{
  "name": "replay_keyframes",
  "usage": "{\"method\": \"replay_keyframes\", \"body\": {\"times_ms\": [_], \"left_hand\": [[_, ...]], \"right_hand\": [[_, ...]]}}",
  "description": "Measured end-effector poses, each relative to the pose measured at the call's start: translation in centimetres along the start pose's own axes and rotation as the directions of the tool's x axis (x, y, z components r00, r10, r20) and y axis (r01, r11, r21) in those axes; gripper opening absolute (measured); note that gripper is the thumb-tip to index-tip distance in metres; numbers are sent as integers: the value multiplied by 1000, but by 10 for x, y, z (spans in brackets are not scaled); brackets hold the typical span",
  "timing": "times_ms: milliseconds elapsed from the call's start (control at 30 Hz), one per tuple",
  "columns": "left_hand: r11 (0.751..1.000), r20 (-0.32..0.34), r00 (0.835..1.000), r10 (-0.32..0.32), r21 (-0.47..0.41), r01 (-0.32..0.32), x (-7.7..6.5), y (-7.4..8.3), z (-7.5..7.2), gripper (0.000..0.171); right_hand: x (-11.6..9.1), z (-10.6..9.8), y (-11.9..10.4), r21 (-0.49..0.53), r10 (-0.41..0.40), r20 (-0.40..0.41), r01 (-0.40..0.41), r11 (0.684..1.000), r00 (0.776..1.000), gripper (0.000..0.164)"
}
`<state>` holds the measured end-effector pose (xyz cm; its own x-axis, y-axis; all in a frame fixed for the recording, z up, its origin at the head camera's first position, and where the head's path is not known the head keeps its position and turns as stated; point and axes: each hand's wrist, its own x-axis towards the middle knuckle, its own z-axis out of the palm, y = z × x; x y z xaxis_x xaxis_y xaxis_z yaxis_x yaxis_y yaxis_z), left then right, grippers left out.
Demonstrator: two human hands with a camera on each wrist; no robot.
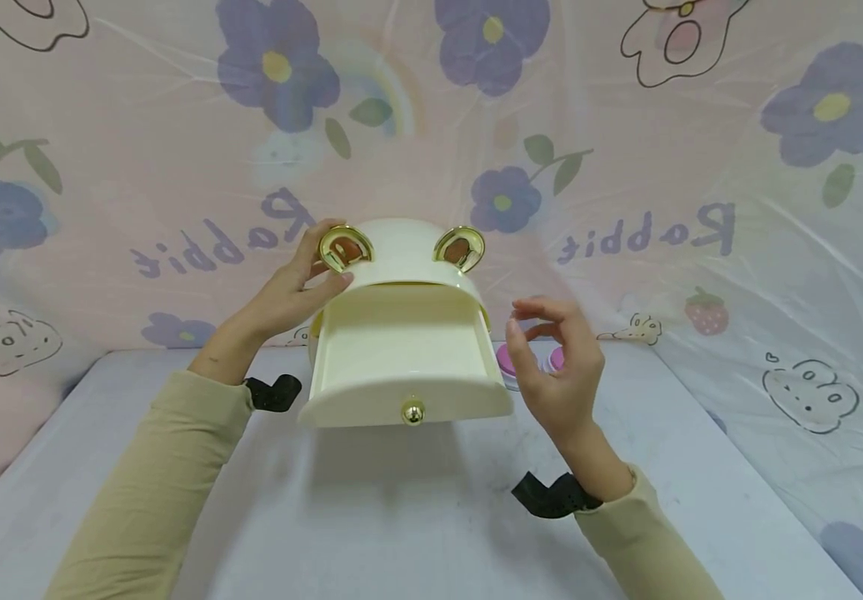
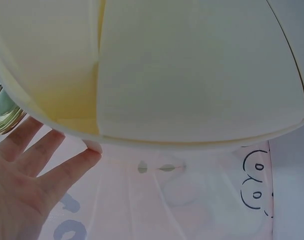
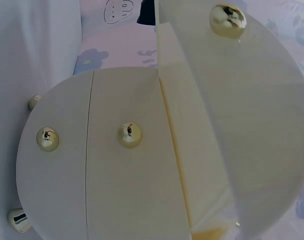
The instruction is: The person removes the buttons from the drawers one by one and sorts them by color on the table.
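Observation:
A cream drawer box (image 1: 409,250) with gold-rimmed ears stands on the table. Its top drawer (image 1: 405,333) is pulled out, and the part of its inside that shows is bare. A gold knob (image 1: 413,412) sits on that drawer's front. My left hand (image 1: 289,287) grips the box at its left ear (image 1: 345,248), thumb in front and fingers behind. In the left wrist view the fingers (image 2: 67,172) reach to the box's rim. My right hand (image 1: 562,367) hovers at the drawer's right side with loosely bent fingers, holding nothing. Two shut drawers (image 3: 127,180) show lower down in the right wrist view.
Small round containers with pink lids (image 1: 506,360) stand behind my right hand, partly hidden by it. A white table (image 1: 401,533) lies beneath, and a patterned curtain (image 1: 416,167) hangs close behind the box. Black straps (image 1: 551,496) are around both wrists.

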<state>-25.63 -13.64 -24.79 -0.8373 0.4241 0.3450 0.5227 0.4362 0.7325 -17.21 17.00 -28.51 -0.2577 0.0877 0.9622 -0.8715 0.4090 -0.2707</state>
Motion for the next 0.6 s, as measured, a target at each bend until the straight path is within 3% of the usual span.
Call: {"method": "replay_keyframes", "body": {"times_ms": [100,267,467,600], "left_hand": [[1000,1,1000,10,-3,-10,0,0,0,62],[1000,3,1000,21,-9,-21,1,-1,0,63],[999,4,1000,26,-26,-26,1,-2,0,63],[999,2,999,33,-35,-33,1,-1,0,63]], "right_hand": [[-2,6,-6,-42,-110,-72,108,993,991,34],[-7,14,-17,-84,-237,-177,225,971,955,35],[-17,20,-26,-113,-331,-189,314,943,925,33],[-25,22,-30,-123,-362,-172,344,931,916,32]]}}
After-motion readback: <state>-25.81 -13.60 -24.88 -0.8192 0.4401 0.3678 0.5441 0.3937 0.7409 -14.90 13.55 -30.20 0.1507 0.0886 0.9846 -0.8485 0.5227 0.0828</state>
